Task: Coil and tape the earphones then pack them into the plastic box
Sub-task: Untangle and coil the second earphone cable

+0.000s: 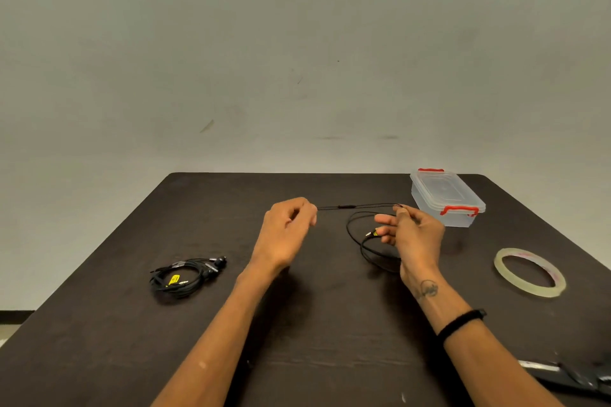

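A black earphone cable (345,207) stretches taut between my hands above the dark table (307,324). My left hand (287,228) pinches its left end. My right hand (415,235) holds the other side, with loops of the cable (367,248) hanging round its fingers and a yellow-tagged plug by the fingertips. A second pair of black earphones (186,276) lies coiled and taped at the left of the table. The clear plastic box (446,196) with red clips stands shut at the far right. A roll of clear tape (529,273) lies flat on the right.
Dark tools, possibly scissors (575,373), lie at the table's near right corner. A plain wall rises behind the table's far edge.
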{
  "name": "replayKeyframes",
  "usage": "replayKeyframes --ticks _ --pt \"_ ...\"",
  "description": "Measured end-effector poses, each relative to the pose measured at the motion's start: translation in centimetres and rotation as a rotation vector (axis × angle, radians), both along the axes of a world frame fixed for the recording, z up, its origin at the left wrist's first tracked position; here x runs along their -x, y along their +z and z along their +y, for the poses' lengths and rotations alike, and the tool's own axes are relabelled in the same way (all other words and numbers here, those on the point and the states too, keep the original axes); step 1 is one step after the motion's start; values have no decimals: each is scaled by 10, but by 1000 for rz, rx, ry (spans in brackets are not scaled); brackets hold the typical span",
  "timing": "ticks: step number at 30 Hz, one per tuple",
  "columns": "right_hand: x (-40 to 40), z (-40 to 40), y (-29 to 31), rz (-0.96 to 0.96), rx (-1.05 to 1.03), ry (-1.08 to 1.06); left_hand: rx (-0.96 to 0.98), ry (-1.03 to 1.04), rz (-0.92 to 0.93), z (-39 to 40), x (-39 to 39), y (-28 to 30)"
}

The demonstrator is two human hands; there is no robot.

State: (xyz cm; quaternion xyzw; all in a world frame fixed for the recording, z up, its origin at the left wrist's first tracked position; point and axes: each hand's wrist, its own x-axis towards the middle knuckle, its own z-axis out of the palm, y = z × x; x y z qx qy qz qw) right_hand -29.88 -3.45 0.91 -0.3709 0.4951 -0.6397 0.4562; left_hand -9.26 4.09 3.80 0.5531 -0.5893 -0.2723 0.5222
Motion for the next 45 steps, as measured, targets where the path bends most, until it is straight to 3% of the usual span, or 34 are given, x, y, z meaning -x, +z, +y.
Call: replayKeyframes --ticks 2,4,8,12,14,17,20,26,29,31,32,34,36,37,41,43,45 --pt "1 0 -1 -51 -33 -16 -236 -154 467 -1 -6 7" --pt "3 1 1 -98 -46 -35 -386 -290 747 -2 -17 9" --pt "5 3 1 -7 -53 -71 -467 -359 962 -4 -26 2" --pt "-14 31 10 402 241 -16 -425 -167 1138 -10 -16 -3" --pt "-29 45 13 530 326 107 -411 -66 1113 -11 -9 -5" --pt "-48 53 9 533 233 375 -409 -29 953 -9 8 -6" --pt "-53 51 5 325 69 573 -413 -117 731 -3 27 -4" --pt "-43 50 17 -12 -115 630 -426 -248 414 4 39 -4" --pt "-40 46 18 -166 -97 635 -133 -12 -41 1 27 -11" --pt "-37 45 20 -226 -66 657 114 211 -202 -1 18 -11" --pt "-37 44 22 -264 -55 674 175 280 -185 -1 15 -11" --pt "-35 45 26 -346 -54 749 142 291 66 -8 8 -12" --pt "-33 50 30 -399 -121 923 -13 141 367 -15 6 -11" --pt "-32 52 32 -417 -166 1056 -74 55 432 -17 6 -11" --pt "-30 63 34 -281 -212 1494 109 -180 272 -5 15 -12" --pt "-27 64 34 -235 -214 1580 51 -291 382 0 21 -7" --pt "-22 61 34 -237 -226 1598 -21 -294 367 0 22 0"
